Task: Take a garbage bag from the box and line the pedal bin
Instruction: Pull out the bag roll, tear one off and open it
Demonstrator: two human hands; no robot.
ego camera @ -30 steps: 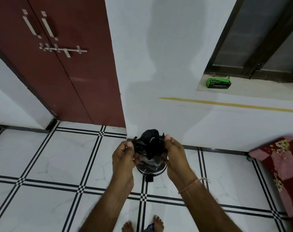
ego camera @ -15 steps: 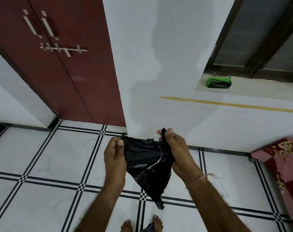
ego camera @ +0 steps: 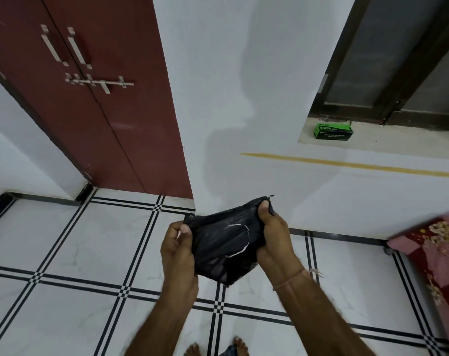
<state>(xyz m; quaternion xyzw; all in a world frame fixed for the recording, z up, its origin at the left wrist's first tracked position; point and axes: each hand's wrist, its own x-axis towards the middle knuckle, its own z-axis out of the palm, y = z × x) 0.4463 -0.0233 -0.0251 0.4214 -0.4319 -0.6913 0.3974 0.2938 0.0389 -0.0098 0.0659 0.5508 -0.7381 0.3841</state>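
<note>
A black garbage bag with a thin white drawstring is stretched between both hands at waist height over the tiled floor. My left hand pinches its left top edge. On the other side, my right hand grips the right top edge, thumb over the plastic. The bag hangs partly unfolded, its bottom tip pointing down. The green garbage bag box sits on the window ledge at the upper right. The pedal bin is hidden behind the bag and hands.
A dark red double door with metal handles and a latch fills the left. White wall stands straight ahead. A red floral mattress or cushion lies at the right edge. My bare feet show at the bottom.
The bunched bag has been pulled apart sideways and spread wider between the hands. The hands have moved apart and the bin seen below them earlier is now covered.
</note>
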